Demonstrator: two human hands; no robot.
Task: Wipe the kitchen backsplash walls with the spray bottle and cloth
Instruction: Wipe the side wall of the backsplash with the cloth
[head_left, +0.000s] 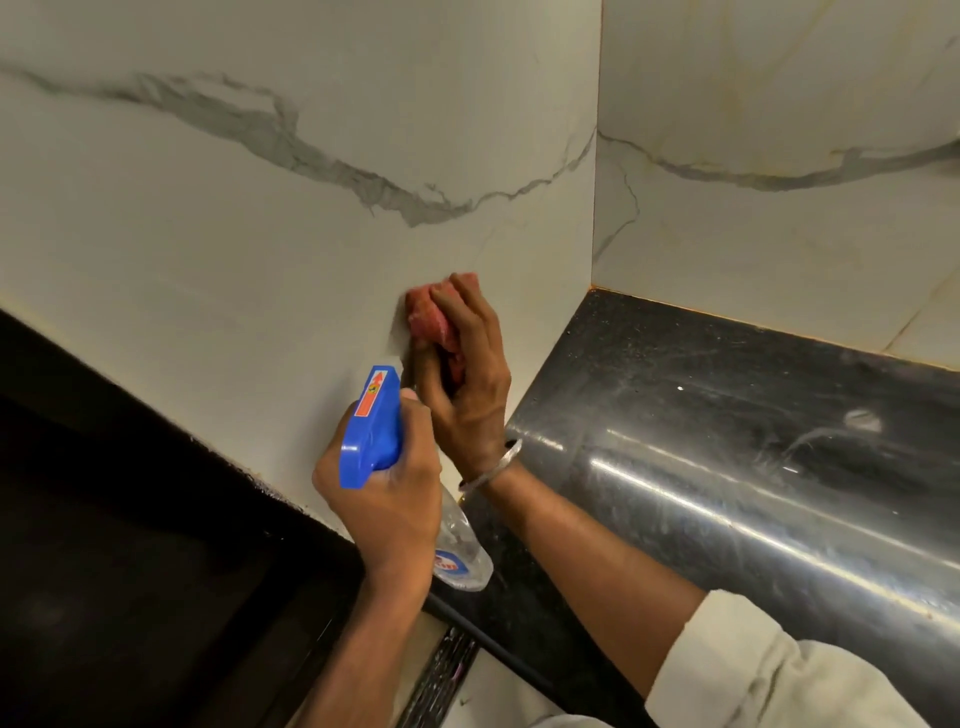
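your right hand (470, 395) clamps one cloth (426, 314) on backsplash (208, 234); wall corner (596, 208) right of fingers (457, 301), open tile left. left hand (387, 499) grips one spray bottle (376, 426).

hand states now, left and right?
left hand: grips the bottle.
right hand: fingers curled on the cloth, pressing it to the wall.

Your right hand (470, 387) holds the bunched red cloth (427, 318) against the marble backsplash wall (249, 249) above the black bench (727, 374), while your left hand (387, 501) grips the spray bottle (372, 431) beside it.
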